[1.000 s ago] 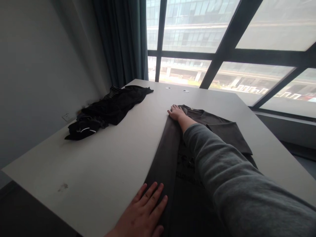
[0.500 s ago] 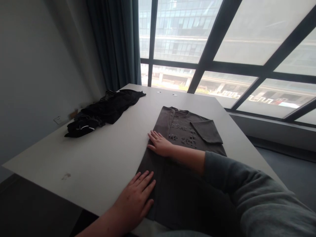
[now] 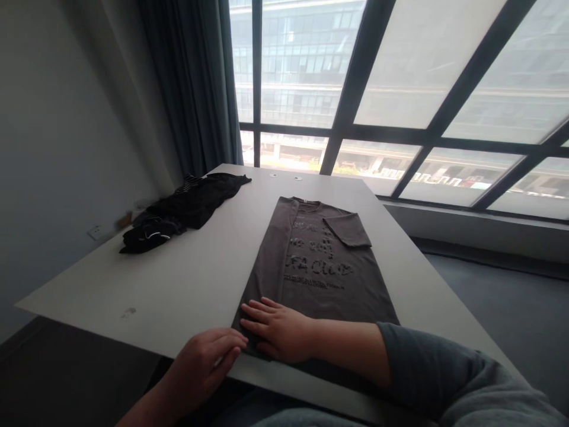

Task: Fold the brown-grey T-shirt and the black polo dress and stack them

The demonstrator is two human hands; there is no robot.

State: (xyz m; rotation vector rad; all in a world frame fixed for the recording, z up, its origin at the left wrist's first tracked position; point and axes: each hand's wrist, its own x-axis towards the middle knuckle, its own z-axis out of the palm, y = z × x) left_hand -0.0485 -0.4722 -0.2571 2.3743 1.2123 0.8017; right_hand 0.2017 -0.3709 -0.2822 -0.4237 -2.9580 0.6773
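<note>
A dark grey T-shirt [image 3: 320,267] with raised lettering lies flat on the white table [image 3: 200,273], its left side and right sleeve folded inward. My right hand [image 3: 278,329] rests flat on the shirt's near left corner, fingers stretched out to the left. My left hand [image 3: 202,362] sits at the table's near edge beside that corner, fingers curled loosely and touching the hem. Whether it grips the cloth is unclear.
A heap of black clothes [image 3: 182,207] lies along the table's far left edge near the wall. Two small round caps [image 3: 284,177] sit at the far end. Dark curtains [image 3: 186,89] and large windows stand behind; grey floor lies to the right.
My right hand has slid down the folded left side from the collar to the near hem. My left hand pulled back to the table edge. The camera backed away and rose.
</note>
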